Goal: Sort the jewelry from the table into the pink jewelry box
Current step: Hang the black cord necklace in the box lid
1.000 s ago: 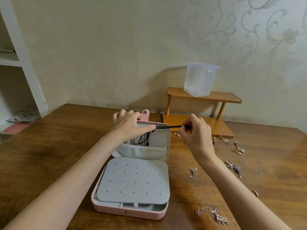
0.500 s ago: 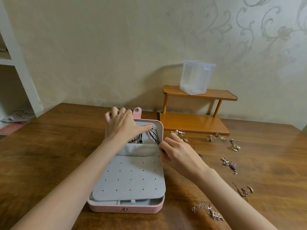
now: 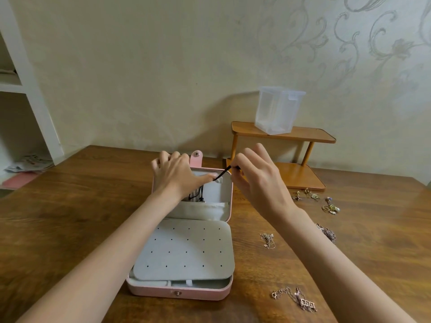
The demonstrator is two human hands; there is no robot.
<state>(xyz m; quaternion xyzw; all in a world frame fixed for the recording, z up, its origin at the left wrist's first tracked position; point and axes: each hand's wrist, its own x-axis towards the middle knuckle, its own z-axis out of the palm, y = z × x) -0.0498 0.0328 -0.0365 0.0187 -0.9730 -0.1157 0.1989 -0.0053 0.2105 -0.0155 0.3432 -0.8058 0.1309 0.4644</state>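
The pink jewelry box point(image 3: 179, 293) lies open on the table, its grey perforated panel point(image 3: 186, 250) folded flat over the base. My left hand point(image 3: 175, 176) rests over the raised lid, thumb pressing a black cord necklace point(image 3: 222, 173) against the lid's lining. My right hand point(image 3: 254, 178) pinches the cord's other end, which runs taut up and to the right. More black cord hangs in the lid pocket point(image 3: 198, 197). Loose jewelry lies to the right: a thin chain point(image 3: 268, 240), a chain with a rectangular pendant point(image 3: 296, 298), rings and earrings point(image 3: 330, 206), small pieces point(image 3: 305, 194).
A two-tier wooden stand point(image 3: 291, 173) sits at the back right with a clear plastic container point(image 3: 277, 110) on top. A white shelf unit point(image 3: 30, 96) with papers point(image 3: 30, 162) stands at the left. Another chain point(image 3: 328, 231) is partly hidden behind my right forearm.
My right hand rose from the lid pocket's edge to the lid's upper right corner, pulling the black cord taut again. My left hand stays on the lid.
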